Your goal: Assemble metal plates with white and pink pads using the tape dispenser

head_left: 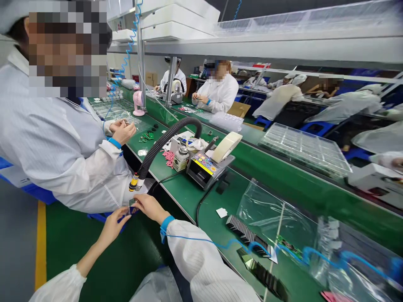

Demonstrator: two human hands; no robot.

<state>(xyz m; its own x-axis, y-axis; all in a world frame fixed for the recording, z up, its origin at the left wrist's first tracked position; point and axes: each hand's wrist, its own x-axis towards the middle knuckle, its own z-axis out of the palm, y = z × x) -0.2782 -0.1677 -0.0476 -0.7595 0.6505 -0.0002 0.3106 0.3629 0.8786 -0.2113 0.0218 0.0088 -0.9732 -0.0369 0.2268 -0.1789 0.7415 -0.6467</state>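
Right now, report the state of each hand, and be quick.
Left hand: closed, pinching a small flat dark piece.
Right hand: closed, pinching the same piece.

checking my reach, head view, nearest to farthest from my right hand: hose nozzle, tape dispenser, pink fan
From your right hand:
1. Hose nozzle, just ahead, left
2. Tape dispenser, ahead, right
3. Pink fan, far up the bench
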